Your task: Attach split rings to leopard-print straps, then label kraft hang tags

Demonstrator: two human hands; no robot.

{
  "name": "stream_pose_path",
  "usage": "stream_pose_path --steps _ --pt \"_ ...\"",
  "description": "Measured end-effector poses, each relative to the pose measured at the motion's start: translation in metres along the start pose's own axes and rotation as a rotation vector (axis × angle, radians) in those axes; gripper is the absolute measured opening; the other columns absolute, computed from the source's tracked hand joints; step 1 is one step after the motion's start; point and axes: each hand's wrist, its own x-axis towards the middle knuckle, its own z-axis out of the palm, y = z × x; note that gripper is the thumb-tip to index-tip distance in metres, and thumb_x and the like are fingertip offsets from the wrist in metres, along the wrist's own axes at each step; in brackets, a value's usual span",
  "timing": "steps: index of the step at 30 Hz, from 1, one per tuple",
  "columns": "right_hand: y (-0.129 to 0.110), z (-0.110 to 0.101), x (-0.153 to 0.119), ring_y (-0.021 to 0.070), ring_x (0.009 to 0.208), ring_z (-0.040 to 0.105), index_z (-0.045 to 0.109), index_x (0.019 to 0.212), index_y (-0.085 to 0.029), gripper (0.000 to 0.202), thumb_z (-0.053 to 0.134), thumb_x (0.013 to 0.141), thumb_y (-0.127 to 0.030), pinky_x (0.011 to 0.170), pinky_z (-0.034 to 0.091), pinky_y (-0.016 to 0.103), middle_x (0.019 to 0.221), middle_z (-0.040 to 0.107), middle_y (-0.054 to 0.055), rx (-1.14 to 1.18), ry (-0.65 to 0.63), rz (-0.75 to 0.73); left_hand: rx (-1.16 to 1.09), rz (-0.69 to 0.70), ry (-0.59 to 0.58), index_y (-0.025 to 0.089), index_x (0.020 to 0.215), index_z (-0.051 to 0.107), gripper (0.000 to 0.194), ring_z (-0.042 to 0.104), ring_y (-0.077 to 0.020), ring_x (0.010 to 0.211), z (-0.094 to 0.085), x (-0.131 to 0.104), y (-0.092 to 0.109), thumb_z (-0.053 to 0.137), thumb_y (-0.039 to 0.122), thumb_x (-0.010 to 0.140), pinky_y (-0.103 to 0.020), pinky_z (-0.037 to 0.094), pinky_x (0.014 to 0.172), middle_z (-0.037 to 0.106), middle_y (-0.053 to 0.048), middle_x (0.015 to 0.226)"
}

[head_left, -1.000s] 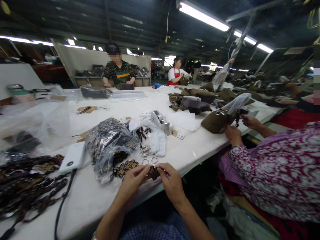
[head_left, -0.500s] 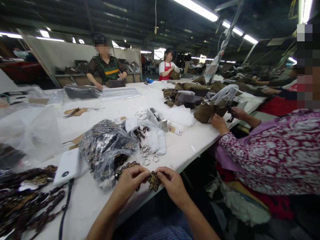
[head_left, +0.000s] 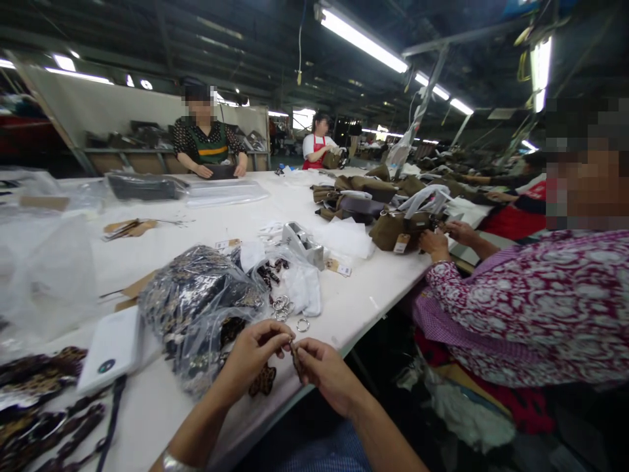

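Note:
Both my hands meet near the table's front edge. My left hand (head_left: 258, 354) pinches the upper end of a small leopard-print piece (head_left: 296, 362) with a scalloped outline. My right hand (head_left: 327, 370) grips the same piece from the side, so that it stands nearly edge-on to me. Below my left hand hangs or lies another leopard-print piece (head_left: 263, 380); whether the two are joined I cannot tell. Just beyond my fingers is a loose metal ring (head_left: 303, 324), with several more metal rings (head_left: 281, 307) heaped behind it.
A clear plastic bag (head_left: 201, 301) of leopard-print pieces lies left of the rings. Further left are a white power bank (head_left: 112, 347) and dark chains (head_left: 73, 432). Behind stands a tape dispenser (head_left: 302, 244). A co-worker (head_left: 481, 314) at right handles an olive bag (head_left: 396, 231).
The leopard-print piece has turned from face-on to nearly edge-on between my fingers. One of two loose rings no longer shows apart. The view has swung slightly right.

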Motion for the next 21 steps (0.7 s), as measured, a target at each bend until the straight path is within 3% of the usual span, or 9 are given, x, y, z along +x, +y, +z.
stream_pose_path --steps 4,8,11,14,21 --pt "-0.001 -0.007 0.009 0.0114 0.058 0.052 0.069 0.093 -0.016 0.038 0.069 0.081 -0.051 0.053 0.041 0.021 0.074 0.065 0.002 -0.210 0.176 -0.140 -0.119 -0.143 0.163 0.016 0.090 0.070 0.037 0.067 -0.0169 0.073 0.000 0.004 -0.003 0.067 0.051 0.078 -0.025 0.053 0.063 0.073 -0.007 0.089" --pt "-0.009 -0.014 0.008 0.0168 0.069 0.061 0.069 0.096 -0.018 0.026 0.059 0.090 -0.041 0.063 0.048 0.026 0.083 0.069 0.004 -0.575 0.299 -0.298 -0.132 -0.264 0.018 0.014 0.081 0.070 0.052 0.065 -0.0174 0.064 0.009 0.000 -0.009 0.061 0.065 0.077 -0.024 0.050 0.054 0.071 -0.007 0.076" --pt "-0.018 -0.014 0.002 0.0194 0.089 0.064 0.070 0.099 -0.020 0.019 0.054 0.093 -0.030 0.078 0.049 0.027 0.097 0.070 0.005 -0.767 0.279 -0.426 -0.193 -0.260 -0.076 0.014 0.077 0.072 0.054 0.063 -0.0166 0.066 0.017 -0.005 -0.007 0.058 0.066 0.079 -0.024 0.051 0.058 0.069 -0.005 0.072" --pt "-0.023 -0.014 -0.003 0.0184 0.091 0.064 0.070 0.099 -0.020 0.019 0.052 0.094 -0.023 0.082 0.047 0.026 0.096 0.070 0.005 -0.869 0.220 -0.501 -0.295 -0.260 -0.108 0.015 0.079 0.074 0.047 0.061 -0.0153 0.070 0.020 -0.008 -0.005 0.062 0.061 0.079 -0.023 0.051 0.064 0.069 -0.004 0.075" --pt "-0.020 -0.022 -0.001 0.0171 0.089 0.064 0.069 0.098 -0.021 0.019 0.051 0.095 -0.018 0.081 0.047 0.025 0.093 0.070 0.004 -0.876 0.216 -0.522 -0.367 -0.321 0.016 0.017 0.091 0.075 0.036 0.062 -0.0149 0.079 0.017 -0.005 -0.015 0.078 0.046 0.071 -0.022 0.050 0.071 0.070 -0.004 0.088"
